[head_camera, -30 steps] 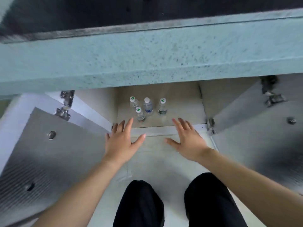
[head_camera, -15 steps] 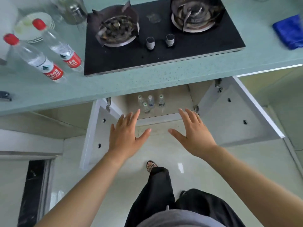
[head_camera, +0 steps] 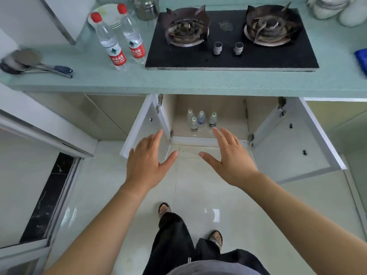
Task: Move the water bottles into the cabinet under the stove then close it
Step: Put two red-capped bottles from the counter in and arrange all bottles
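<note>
Two tall red-capped water bottles [head_camera: 111,42] [head_camera: 132,34] stand upright on the green counter, left of the stove [head_camera: 230,38]. Several small bottles [head_camera: 201,119] stand inside the open cabinet [head_camera: 228,114] under the stove. Its left door [head_camera: 143,128] and right door [head_camera: 294,139] both hang open. My left hand [head_camera: 148,159] and right hand [head_camera: 230,155] hover empty, fingers spread, over the floor in front of the cabinet opening.
Ladles with a dark handle [head_camera: 35,64] lie at the counter's left end. A plate [head_camera: 107,16] and glass jar [head_camera: 147,6] stand behind the tall bottles. A blue cloth [head_camera: 361,60] sits at the far right. My legs and sandalled feet [head_camera: 164,210] stand on pale floor tiles.
My view has risen from close below the counter edge to standing height, bringing the stove and counter bottles into sight. Both hands stayed open and drew back from the cabinet.
</note>
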